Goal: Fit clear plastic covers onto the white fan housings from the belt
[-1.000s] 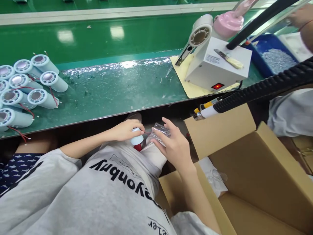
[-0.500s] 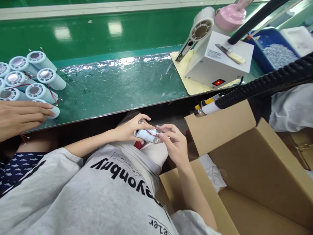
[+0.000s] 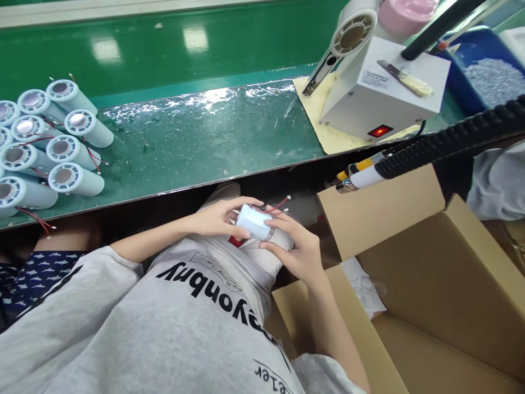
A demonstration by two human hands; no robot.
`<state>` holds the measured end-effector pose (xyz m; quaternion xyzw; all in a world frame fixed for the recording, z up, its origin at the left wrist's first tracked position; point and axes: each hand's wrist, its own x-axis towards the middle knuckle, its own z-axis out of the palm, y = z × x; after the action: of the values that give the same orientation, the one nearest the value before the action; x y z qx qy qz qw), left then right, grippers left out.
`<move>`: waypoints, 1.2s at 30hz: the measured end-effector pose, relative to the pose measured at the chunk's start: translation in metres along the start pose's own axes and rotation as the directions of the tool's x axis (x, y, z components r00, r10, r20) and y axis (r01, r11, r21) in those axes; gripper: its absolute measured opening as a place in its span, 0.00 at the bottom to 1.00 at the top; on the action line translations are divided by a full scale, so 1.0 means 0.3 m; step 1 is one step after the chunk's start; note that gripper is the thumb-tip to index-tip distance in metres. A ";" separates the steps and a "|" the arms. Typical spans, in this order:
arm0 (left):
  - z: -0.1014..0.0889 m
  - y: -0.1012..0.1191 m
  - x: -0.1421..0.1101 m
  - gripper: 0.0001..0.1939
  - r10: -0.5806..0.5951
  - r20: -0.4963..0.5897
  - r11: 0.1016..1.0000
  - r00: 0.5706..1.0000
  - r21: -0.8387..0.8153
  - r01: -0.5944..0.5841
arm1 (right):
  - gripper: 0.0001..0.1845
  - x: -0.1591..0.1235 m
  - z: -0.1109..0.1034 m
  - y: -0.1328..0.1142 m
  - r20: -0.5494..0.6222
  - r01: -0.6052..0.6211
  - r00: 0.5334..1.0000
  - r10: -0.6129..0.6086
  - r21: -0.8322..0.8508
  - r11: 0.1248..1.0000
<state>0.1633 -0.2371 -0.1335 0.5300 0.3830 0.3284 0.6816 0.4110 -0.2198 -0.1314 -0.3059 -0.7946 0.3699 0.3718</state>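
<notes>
Above my lap I hold a light-blue cylinder [image 3: 253, 223] with thin wires and small white connectors rising from its far side. My left hand [image 3: 217, 216] grips its left end, thumb on the near side and fingers behind. On the right, my right hand [image 3: 302, 247] holds the other end between the thumb and fingers, near a clear or metallic rim. The undersides of the fingers are partly hidden. Several similar light-blue cylinders [image 3: 84, 180] with round metal discs in their ends and red wires lie grouped on the green bench [image 3: 197, 142] at the left.
A white box [image 3: 356, 104] with a lit red switch stands on the bench, a knife [image 3: 406, 79] on top and a fan-like device [image 3: 348, 38] beside it. A black corrugated hose [image 3: 443, 142] crosses over an open cardboard box [image 3: 414, 262]. A blue bin [image 3: 455, 93] holds small pieces.
Another person's hand has left the cylinders at the left. My cylinder has turned so its wires now stand up and away, and my right hand has moved from the wires to its end.
</notes>
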 end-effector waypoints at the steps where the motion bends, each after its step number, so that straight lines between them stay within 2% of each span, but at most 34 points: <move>1: -0.002 0.001 -0.001 0.39 -0.001 0.014 1.000 1.000 -0.001 0.001 | 0.19 -0.006 0.000 -0.001 0.003 0.002 1.000 -0.002 0.008 1.000; 6: -0.011 0.024 -0.003 0.38 0.115 0.122 0.990 0.986 0.062 -0.123 | 0.20 -0.021 -0.005 -0.012 0.042 -0.130 0.991 0.126 0.111 0.985; 9: -0.011 0.034 -0.006 0.37 0.149 0.128 0.979 0.981 0.122 -0.165 | 0.19 -0.022 -0.010 -0.026 0.053 -0.191 0.981 0.184 0.189 0.963; 19: -0.005 0.030 -0.014 0.36 0.211 0.154 0.951 0.965 0.194 -0.239 | 0.20 -0.027 -0.012 -0.036 0.146 -0.432 0.900 0.411 0.420 0.798; 30: -0.012 0.029 -0.020 0.37 0.214 0.161 0.952 0.964 0.187 -0.242 | 0.23 -0.013 0.014 -0.023 0.207 -0.541 0.828 0.521 0.541 0.644; 32: -0.013 0.030 -0.020 0.37 0.206 0.164 0.954 0.965 0.185 -0.235 | 0.26 -0.008 0.021 -0.022 0.217 -0.567 0.806 0.551 0.554 0.610; 36: -0.016 0.029 -0.019 0.37 0.216 0.160 0.946 0.963 0.210 -0.247 | 0.31 -0.004 0.036 -0.018 0.238 -0.638 0.730 0.640 0.573 0.515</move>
<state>0.1559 -0.2378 -0.1249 0.6670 0.3060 0.3235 0.5973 0.4018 -0.2275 -0.1322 -0.4366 -0.4572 0.7186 0.2896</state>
